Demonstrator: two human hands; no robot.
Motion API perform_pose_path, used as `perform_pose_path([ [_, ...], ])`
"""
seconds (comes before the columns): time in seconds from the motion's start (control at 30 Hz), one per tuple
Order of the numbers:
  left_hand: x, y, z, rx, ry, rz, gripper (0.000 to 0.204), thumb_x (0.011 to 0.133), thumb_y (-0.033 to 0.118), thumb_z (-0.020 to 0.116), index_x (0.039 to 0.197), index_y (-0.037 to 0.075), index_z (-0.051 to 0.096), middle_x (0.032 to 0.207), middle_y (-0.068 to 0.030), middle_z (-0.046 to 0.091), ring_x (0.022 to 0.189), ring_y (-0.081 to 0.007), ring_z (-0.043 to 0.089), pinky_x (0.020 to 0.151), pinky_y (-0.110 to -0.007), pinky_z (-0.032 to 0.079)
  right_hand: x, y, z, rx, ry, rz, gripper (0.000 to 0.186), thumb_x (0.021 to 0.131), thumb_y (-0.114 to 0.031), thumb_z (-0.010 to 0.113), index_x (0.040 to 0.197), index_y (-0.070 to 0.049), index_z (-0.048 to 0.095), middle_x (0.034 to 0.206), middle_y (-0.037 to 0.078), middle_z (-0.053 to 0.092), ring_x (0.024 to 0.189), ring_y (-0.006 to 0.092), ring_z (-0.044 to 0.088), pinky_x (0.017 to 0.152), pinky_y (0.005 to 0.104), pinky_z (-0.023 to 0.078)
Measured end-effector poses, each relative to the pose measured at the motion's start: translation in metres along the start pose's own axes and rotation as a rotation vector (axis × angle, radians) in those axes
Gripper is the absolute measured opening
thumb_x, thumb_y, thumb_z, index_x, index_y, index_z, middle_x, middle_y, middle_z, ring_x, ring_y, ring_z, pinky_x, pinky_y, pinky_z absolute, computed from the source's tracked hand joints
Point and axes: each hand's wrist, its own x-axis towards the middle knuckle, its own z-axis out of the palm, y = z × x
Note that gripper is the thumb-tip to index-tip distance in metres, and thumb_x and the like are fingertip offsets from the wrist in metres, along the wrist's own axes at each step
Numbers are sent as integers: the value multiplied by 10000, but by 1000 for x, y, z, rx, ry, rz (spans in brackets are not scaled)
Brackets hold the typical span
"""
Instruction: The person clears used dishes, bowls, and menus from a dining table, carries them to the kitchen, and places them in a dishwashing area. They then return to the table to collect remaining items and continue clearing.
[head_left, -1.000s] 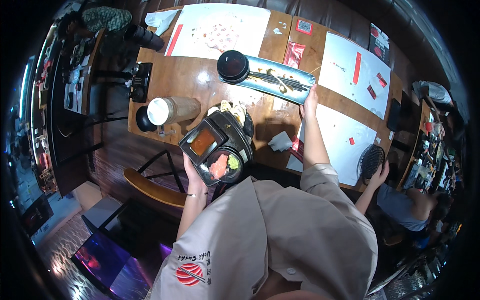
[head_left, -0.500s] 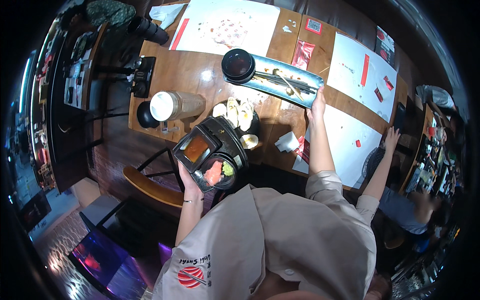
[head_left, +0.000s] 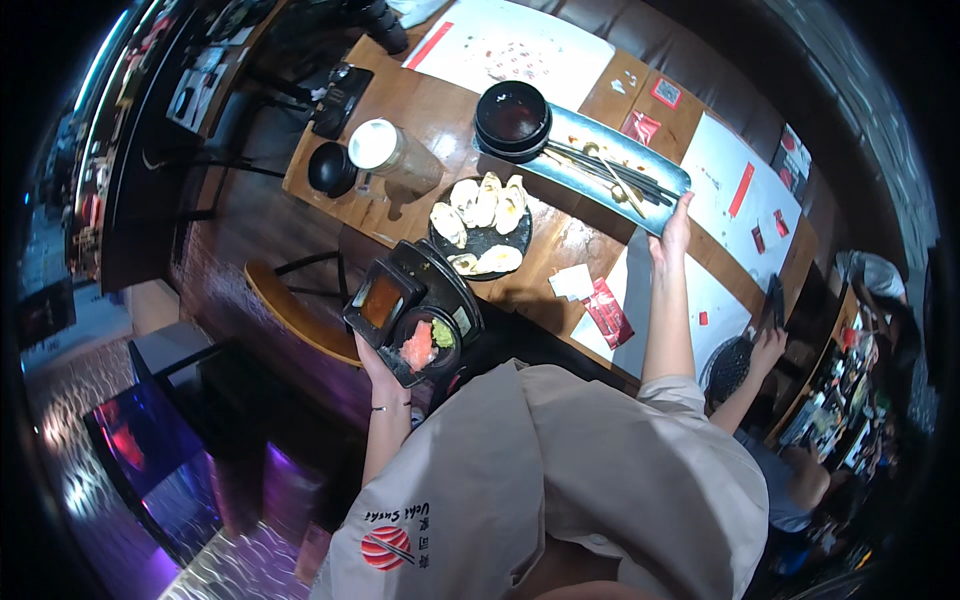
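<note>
Left: curved yellow-brown wooden chair back [head_left: 290, 317], near brown wooden table [head_left: 415, 95]. Left hand [head_left: 378, 367]: grip closed on black segmented dish [head_left: 455, 278], just off table edge. Table: round black plate [head_left: 490, 246] of oyster shells. Right hand's [head_left: 674, 235] grip holds long blue-grey rectangular plate [head_left: 650, 172] over table. Behind: dark-brown padded bench [head_left: 700, 60].

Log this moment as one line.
left hand: holds black dishes with pickled ginger, wasabi | right hand: holds rectangular plate with black bowl, chopsticks | table: oyster shells
</note>
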Motion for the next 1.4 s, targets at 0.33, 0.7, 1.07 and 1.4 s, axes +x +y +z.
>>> perform_pose_path([
  [0.33, -57, -1, -44, -350, -2, 19, 677, 994, 568, 401, 1344, 1, 525, 1292, -191, 598, 1151, -307, 607, 1019, -428, 489, -48, -51, 12, -106, -87, 132, 521, 1029, -457, 446, 1397, -88, 461, 1314, 114, 594, 1160, 272, 615, 954, 466, 542],
  [0.7, -126, -19, -130, -563, -29, 275, 651, 989, 570, 425, 1387, 62, 514, 1341, -161, 577, 1197, -305, 578, 1069, -483, 436, -145, -46, 70, -383, -300, 245, 599, 983, -586, 454, 1361, -124, 504, 1229, 59, 638, 1023, 206, 666, 784, 361, 588],
  [1.07, -204, -37, -193, -848, -94, 536, 696, 998, 597, 388, 1438, 62, 457, 1427, -174, 513, 1285, -348, 517, 1111, -491, 390, -197, 23, 147, -386, -639, 414, 637, 968, -559, 516, 1399, -92, 470, 1327, 90, 583, 1141, 234, 611, 905, 382, 548],
  [1.4, -267, 38, -282, -591, 318, 787, 684, 1023, 592, 306, 1438, 68, 451, 1388, -148, 545, 1244, -311, 550, 1078, -467, 433, -327, 164, 229, -371, -733, 460, 628, 975, -551, 502, 1401, -91, 458, 1368, 100, 555, 1202, 270, 573, 1043, 439, 461],
])
